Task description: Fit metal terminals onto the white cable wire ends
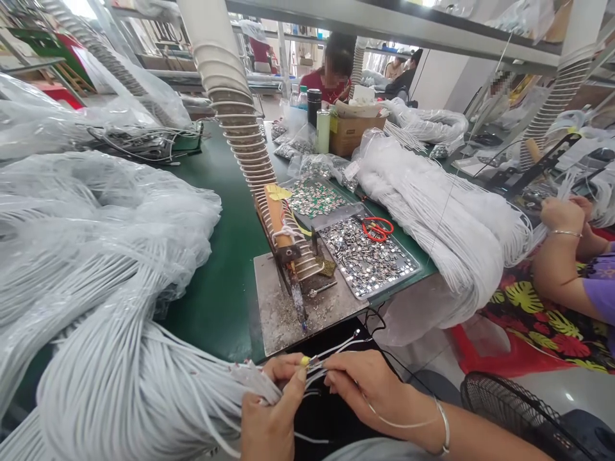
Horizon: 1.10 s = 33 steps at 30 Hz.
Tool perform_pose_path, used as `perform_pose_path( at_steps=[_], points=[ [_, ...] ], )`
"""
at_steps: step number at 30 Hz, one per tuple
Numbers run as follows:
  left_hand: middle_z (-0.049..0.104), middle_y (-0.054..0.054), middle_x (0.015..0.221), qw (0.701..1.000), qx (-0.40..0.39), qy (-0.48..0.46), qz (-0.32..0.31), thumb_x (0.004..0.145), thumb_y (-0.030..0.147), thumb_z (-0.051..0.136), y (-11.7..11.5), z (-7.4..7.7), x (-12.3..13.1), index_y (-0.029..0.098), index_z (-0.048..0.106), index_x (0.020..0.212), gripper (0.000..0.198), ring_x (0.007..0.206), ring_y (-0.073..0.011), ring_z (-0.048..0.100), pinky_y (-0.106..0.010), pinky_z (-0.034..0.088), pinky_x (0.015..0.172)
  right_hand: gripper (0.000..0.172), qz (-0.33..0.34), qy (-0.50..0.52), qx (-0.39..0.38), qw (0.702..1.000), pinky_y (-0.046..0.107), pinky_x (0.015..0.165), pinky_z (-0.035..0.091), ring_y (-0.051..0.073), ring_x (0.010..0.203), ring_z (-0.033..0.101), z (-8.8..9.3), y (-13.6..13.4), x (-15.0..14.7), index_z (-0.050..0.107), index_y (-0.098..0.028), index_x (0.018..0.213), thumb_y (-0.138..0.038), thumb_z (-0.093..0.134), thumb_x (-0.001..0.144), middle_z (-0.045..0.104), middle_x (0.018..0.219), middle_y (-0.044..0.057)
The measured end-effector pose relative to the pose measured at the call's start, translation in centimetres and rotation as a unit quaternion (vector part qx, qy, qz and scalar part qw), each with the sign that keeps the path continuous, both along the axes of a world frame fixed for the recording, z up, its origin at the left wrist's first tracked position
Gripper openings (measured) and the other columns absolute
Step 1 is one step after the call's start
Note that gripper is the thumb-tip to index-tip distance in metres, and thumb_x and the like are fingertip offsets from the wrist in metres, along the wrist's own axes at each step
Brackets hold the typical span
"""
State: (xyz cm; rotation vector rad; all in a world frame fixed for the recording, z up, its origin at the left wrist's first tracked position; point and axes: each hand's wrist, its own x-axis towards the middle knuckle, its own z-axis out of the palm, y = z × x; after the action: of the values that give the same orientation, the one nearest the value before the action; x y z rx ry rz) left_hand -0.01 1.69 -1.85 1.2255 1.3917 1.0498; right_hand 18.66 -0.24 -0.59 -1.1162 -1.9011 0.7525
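Note:
My left hand (273,410), at the bottom middle, is closed round several white cables (250,378) at their ends. A bit of yellow (305,361) shows at its fingertips. Touching the same ends from the right is my right hand (368,384), its thumb and forefinger pinched on a thin white cable. A few cable ends with small metal tips (356,333) stick out beyond the fingers. Just past my hands, a soldering iron (298,301) points down over a stained metal plate (273,333). The exact spot between my fingertips is too small to make out.
A big bundle of cables (106,365) fills the left. Right of the iron lie a tray of small metal connectors (365,262), red-handled scissors (378,228) and green circuit boards (317,197). A ribbed hose (245,141) hangs above. A co-worker's arm (557,256) and a fan (509,410) are at right.

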Motion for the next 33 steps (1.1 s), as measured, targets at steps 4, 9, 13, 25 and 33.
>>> perform_pose_path(
  at_steps=[4,9,13,25,33],
  points=[
    [0.072,-0.006,0.08,0.999,0.006,-0.02,0.047,0.076,0.036,0.071,0.7,0.3,0.5,0.022,0.067,0.063,0.019,0.082,-0.0246,0.067,-0.034,0.051,0.078,0.009,-0.047,0.004,0.059,0.997,0.026,0.069,0.058,0.018,0.079,0.073,0.1,0.6,-0.1,0.06,-0.021,0.094,-0.015,0.053,0.094,0.075,0.086,0.008],
    [0.072,-0.005,0.083,0.996,-0.008,-0.056,0.067,0.076,0.038,0.073,1.1,0.5,1.2,0.021,0.066,0.064,0.022,0.08,-0.0223,0.066,-0.031,0.051,0.075,0.015,-0.048,0.065,0.112,0.99,0.028,0.083,0.061,0.019,0.102,0.073,0.8,1.2,-0.5,0.053,-0.021,0.09,-0.007,0.056,0.088,0.073,0.112,0.016],
    [0.073,-0.006,0.084,0.996,0.004,-0.043,0.08,0.076,0.035,0.071,1.5,1.3,1.8,0.021,0.065,0.063,0.02,0.082,-0.0223,0.067,-0.032,0.052,0.078,0.015,-0.062,0.054,0.121,0.989,0.029,0.083,0.061,0.02,0.105,0.072,0.8,1.7,-1.0,0.053,-0.021,0.089,-0.007,0.055,0.088,0.073,0.111,0.016],
    [0.073,-0.003,0.081,0.993,0.063,-0.024,0.099,0.076,0.027,0.071,2.3,1.7,2.1,0.024,0.065,0.062,0.015,0.085,-0.0219,0.069,-0.031,0.052,0.08,0.015,-0.075,0.065,0.136,0.986,0.029,0.083,0.061,0.02,0.104,0.072,1.5,2.5,-1.4,0.053,-0.021,0.088,-0.006,0.054,0.088,0.073,0.108,0.017],
    [0.074,-0.005,0.075,0.991,0.107,0.046,0.06,0.075,0.024,0.068,2.7,3.0,1.8,0.023,0.069,0.06,0.015,0.077,-0.0225,0.072,-0.031,0.056,0.071,0.015,-0.068,0.064,0.124,0.988,0.03,0.084,0.062,0.019,0.104,0.072,2.2,2.5,-1.3,0.053,-0.021,0.088,-0.006,0.054,0.088,0.073,0.11,0.017]
  ],
)
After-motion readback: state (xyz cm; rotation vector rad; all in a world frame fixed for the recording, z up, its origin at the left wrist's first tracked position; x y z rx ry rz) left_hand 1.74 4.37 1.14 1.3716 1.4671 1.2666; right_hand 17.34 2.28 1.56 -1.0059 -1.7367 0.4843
